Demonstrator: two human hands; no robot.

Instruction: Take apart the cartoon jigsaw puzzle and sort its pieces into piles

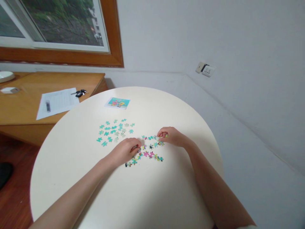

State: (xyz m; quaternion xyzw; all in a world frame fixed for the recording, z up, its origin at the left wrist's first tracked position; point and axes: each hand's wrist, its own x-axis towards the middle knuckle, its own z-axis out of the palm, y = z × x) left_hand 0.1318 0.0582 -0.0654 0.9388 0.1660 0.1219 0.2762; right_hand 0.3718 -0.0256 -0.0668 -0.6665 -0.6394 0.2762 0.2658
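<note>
Small jigsaw pieces lie on a round cream table [71, 178]. A loose group of teal pieces [114, 130] is spread left of centre. A cluster of many-coloured pieces [150, 152] lies between my hands. My left hand [125, 151] rests on the cluster's left edge, fingers curled and pinching a piece. At the cluster's upper right corner, my right hand [170, 136] has its fingers closed on a piece. A small picture card [118, 102] lies flat near the table's far side.
A wooden desk [21, 108] stands at the left, carrying a printed sheet [57, 102] with a small dark object on it, keys [79, 93] and a white box [9, 90]. White walls close in behind and at the right, with a socket [206, 69].
</note>
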